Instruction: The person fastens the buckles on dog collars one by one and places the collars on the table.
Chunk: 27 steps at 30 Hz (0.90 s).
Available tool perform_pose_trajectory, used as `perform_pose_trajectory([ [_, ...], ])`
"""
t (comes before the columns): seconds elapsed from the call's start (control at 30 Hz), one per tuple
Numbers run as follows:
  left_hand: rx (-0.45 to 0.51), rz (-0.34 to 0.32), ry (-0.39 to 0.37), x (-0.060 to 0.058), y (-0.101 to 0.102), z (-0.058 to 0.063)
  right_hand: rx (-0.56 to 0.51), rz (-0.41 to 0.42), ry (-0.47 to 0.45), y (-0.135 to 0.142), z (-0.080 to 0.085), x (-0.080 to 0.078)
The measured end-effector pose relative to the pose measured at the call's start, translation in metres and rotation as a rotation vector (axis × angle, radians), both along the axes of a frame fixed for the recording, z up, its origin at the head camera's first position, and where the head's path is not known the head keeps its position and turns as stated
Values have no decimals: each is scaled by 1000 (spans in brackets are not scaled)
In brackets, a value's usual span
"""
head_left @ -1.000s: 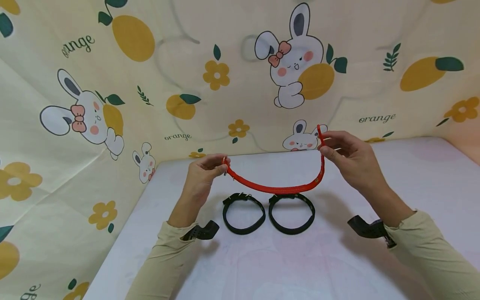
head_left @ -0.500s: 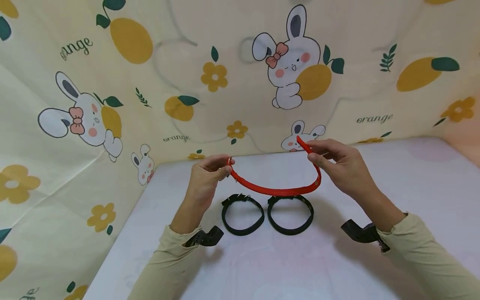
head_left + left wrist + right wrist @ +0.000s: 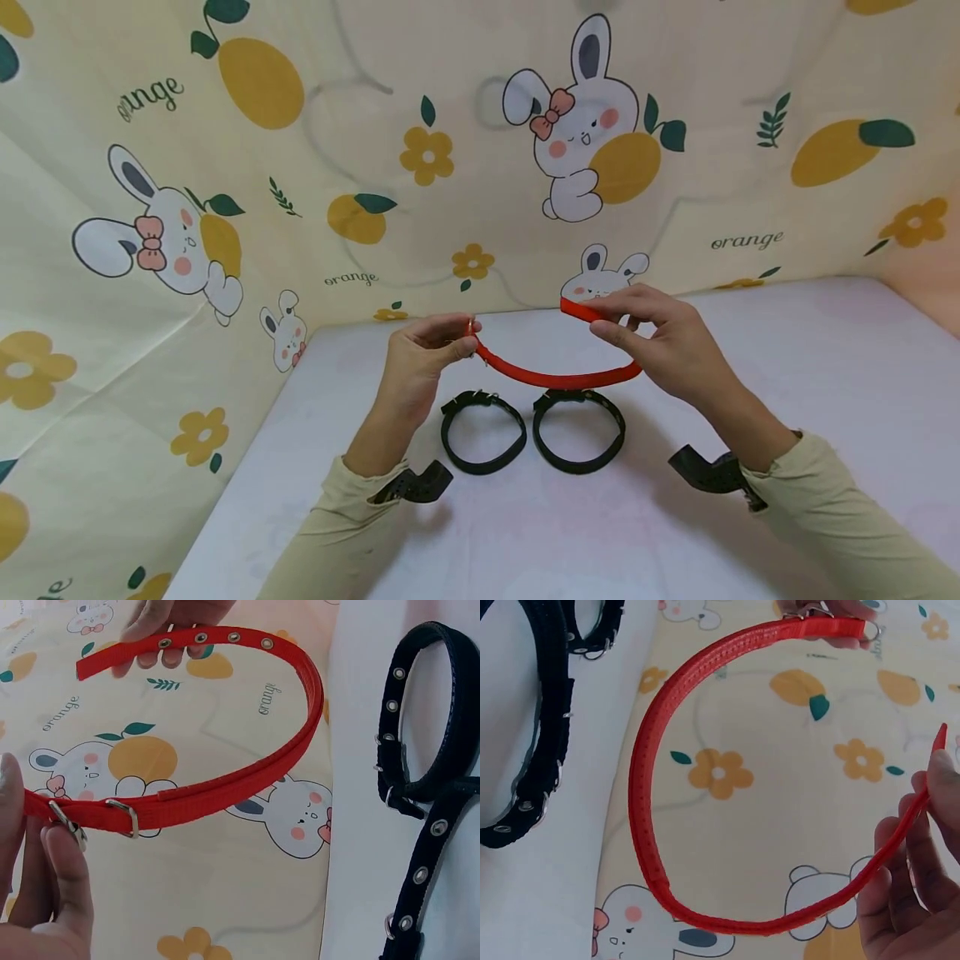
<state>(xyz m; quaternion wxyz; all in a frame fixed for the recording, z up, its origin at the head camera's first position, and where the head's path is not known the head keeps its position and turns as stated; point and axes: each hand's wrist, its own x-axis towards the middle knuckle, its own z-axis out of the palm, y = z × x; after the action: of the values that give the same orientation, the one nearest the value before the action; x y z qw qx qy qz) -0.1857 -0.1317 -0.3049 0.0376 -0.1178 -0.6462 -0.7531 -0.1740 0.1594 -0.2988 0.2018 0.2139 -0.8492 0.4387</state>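
Note:
A red pet collar (image 3: 562,381) hangs in a shallow curve above the table, held at both ends. My left hand (image 3: 416,362) pinches its buckle end between thumb and fingers; the metal buckle (image 3: 71,823) shows beside the thumb in the left wrist view. With thumb and fingertips my right hand (image 3: 671,342) grips the other end near its tip (image 3: 579,311), which points left. Metal eyelets (image 3: 234,637) line this end. Below the red collar, two black collars (image 3: 483,468) lie side by side on the table, each fastened into a ring.
The white table (image 3: 525,542) reaches back to a cream cloth backdrop (image 3: 450,67) printed with rabbits, flowers and oranges. A black wrist strap with a protruding piece (image 3: 423,483) sits on each forearm.
Both hands have come closer together, the right moving left and slightly down. The free tip of the red collar has swung from upright to pointing left. The black collars stay put.

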Motion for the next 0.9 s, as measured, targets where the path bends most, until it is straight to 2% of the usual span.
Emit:
perform_pose_trajectory([
  [0.17,-35,25,32,1,4,1,10,0,15,-5,2,1],
  [0.33,-102,48,65,4,10,2,-2,-12,-13,-11,2,3],
  [0.67,-150,48,89,11,19,1,42,47,33,-19,-3,2],
  [0.9,-167,26,121,10,22,-3,59,71,9,-24,-5,4],
])
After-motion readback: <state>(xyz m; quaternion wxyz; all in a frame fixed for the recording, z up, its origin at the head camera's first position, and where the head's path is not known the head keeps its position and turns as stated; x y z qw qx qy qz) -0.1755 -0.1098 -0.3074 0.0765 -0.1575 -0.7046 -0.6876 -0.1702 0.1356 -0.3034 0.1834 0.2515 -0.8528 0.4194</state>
